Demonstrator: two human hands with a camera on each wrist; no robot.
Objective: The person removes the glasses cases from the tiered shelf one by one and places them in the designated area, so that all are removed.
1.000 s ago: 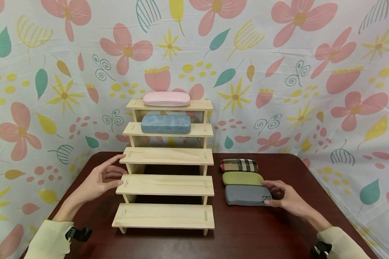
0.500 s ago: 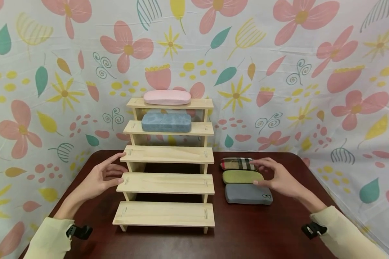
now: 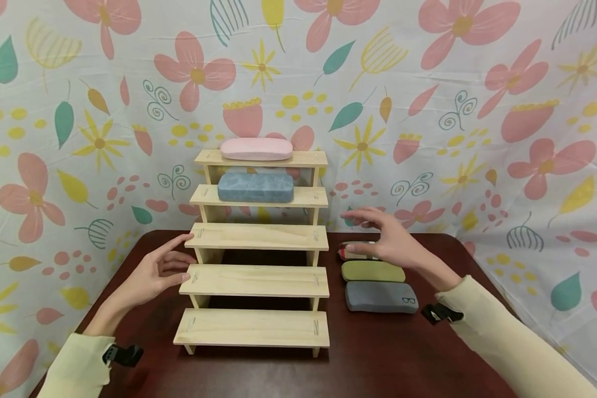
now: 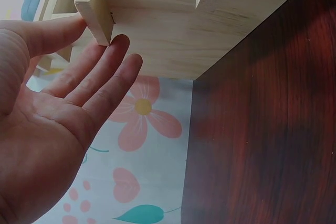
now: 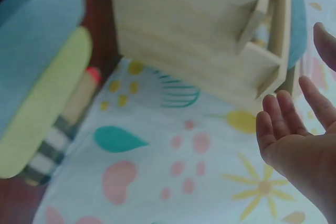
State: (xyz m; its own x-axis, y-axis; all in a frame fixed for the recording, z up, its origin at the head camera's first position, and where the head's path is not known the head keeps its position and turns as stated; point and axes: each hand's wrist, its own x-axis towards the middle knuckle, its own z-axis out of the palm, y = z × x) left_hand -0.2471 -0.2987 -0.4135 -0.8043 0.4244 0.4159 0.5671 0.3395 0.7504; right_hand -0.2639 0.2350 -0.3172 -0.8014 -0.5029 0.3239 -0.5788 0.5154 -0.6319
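Left fingers (image 3: pixel 171 246) touching rack (image 3: pixel 256 281), right fingers (image 3: pixel 373 216) apart

Place: a tabletop screened off by cloth, more a small staged display corner than a working room; whether in a home or a studio, cannot tell.
Cloth (image 3: pixel 298 83): pale, printed with pink flowers and green leaves, hung along the far, left and right sides, creased at the right, hiding the room behind.
Table (image 3: pixel 378 354): dark reddish-brown, rounded at the far corners.
Stand (image 3: pixel 256 236): five bare wooden steps, left of the middle, like a shop riser.
On the stand: pink case (image 3: pixel 256 149) and blue case (image 3: pixel 256 188).
At right: checked case (image 5: pixel 60 129), green case (image 3: pixel 373 271) and grey case (image 3: pixel 378 297), the last with a glasses mark.
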